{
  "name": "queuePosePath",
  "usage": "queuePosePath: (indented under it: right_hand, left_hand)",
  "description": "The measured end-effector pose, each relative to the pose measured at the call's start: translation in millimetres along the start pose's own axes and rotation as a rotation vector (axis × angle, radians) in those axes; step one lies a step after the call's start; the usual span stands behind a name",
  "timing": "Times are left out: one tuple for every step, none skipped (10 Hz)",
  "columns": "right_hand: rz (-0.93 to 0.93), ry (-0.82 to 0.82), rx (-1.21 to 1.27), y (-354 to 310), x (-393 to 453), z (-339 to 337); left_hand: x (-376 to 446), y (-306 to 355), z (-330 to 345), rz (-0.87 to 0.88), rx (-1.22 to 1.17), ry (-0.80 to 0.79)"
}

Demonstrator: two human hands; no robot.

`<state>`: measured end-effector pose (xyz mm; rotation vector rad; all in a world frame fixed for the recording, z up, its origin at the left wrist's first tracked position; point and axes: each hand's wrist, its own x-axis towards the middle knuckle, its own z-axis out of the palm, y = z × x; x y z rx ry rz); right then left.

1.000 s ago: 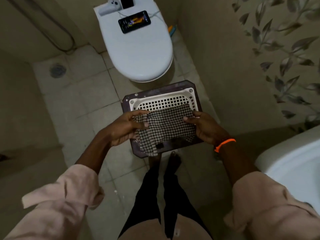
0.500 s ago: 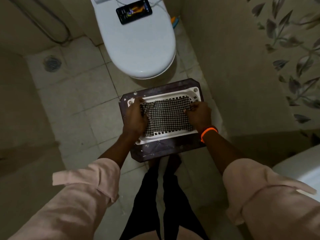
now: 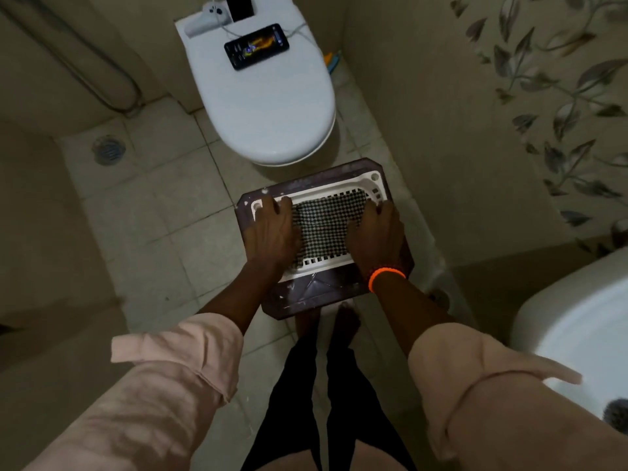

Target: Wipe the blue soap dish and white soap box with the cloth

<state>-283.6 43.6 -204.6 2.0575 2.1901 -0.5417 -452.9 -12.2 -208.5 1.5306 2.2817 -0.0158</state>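
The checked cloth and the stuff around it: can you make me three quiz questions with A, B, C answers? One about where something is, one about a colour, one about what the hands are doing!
1. Where does the phone lie?
A. on the closed toilet lid
B. on the floor
C. in the sink

2. What colour is the wristband?
A. green
B. orange
C. white

3. How is the checked cloth held?
A. hanging in the air
B. crumpled on the floor
C. pressed flat in the white basket by both hands

Answers: 1 A, it rests on the lid. 2 B, it glows orange on the right wrist. 3 C, the left hand and right hand lie flat on its ends.
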Motion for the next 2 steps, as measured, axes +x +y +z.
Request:
queuePosePath:
  right_hand:
    - [-0.015, 0.028, -0.026, -0.3, -19.1, -16.3]
    - [0.002, 0.124, -0.028, 5.4, -39.7, -34.9]
  left_hand:
    - [-12.5, 13.1, -20.7, 0.076, -0.003, -0.018]
    - [-28.1, 32.9, -37.8, 0.212, 0.009, -0.001]
